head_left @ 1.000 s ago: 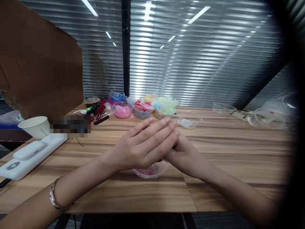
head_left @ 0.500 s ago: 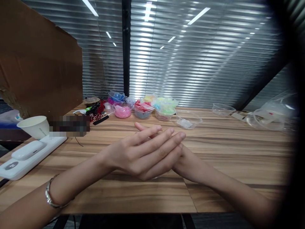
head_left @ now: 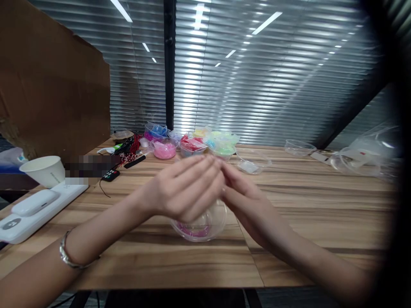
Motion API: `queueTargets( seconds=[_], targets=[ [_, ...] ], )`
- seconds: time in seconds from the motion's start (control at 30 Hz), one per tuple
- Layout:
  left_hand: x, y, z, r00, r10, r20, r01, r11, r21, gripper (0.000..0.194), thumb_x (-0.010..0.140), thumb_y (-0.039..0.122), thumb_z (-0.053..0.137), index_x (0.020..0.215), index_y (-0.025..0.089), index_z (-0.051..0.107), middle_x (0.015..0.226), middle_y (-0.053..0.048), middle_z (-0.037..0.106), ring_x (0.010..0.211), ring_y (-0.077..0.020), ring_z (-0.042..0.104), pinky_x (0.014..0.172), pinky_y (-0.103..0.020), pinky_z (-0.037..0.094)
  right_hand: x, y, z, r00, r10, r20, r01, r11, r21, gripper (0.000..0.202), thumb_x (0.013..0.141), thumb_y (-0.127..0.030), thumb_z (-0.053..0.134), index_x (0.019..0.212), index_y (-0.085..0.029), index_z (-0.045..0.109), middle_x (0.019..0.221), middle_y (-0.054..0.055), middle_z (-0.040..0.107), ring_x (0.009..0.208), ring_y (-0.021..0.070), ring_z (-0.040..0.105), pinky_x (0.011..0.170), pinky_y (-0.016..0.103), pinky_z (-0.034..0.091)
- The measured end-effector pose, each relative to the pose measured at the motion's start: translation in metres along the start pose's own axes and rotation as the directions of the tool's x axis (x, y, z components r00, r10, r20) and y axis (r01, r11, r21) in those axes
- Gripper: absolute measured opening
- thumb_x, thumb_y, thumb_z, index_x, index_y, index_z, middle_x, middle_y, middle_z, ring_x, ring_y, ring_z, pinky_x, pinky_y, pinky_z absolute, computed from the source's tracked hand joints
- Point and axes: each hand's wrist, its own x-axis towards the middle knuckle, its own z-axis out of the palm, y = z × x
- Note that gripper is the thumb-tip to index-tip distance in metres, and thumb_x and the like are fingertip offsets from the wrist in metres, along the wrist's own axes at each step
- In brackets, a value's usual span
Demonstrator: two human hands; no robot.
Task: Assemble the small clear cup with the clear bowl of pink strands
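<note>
Hands [head_left: 205,184] meet above a wood-grain table [head_left: 308,205] before silvery blinds [head_left: 257,85].

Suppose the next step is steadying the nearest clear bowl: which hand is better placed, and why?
Probably the left hand: it overlaps the clear bowl in this view, while the right hand sits mostly to the bowl's right. The fingers meet, and whether either hand holds something is hidden.

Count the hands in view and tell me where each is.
2: left hand over the near clear bowl, right hand to its right, the two meeting at the fingers. No others show.
</note>
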Motion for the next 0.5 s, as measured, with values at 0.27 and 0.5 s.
queueTargets(
  seconds=[0.27,0.5],
  targets=[
    [-0.005,-0.005,0.054,0.976,-0.162,0.148,0.172,0.984,-0.056,0.02,0.096,0.016,0.044,0.099,0.016,0.065,0.096,-0.007,0.074,0.092,-0.0189,0.069,0.085,-0.037,0.058,0.01,-0.039,0.031,0.802,-0.461,0.38,0.565,0.377,-0.734,0.053,0.095,-0.02,0.041,0.147,-0.014,0.031,0.156,0.008,0.027,0.147,0.0256,0.012,0.121,0.047,0.019],
    [0.051,0.021,0.08,0.987,-0.086,0.139,0.106,0.984,-0.143,0.024,0.095,0.006,0.041,0.094,0.006,0.064,0.09,-0.014,0.073,0.093,-0.022,0.069,0.08,-0.035,0.058,0.026,-0.056,0.09,0.695,-0.389,0.605,0.696,0.15,-0.702,0.046,0.103,-0.021,0.02,0.14,-0.031,0.046,0.137,-0.009,0.054,0.128,0.0095,0.047,0.109,0.019,0.038]
  ],
)
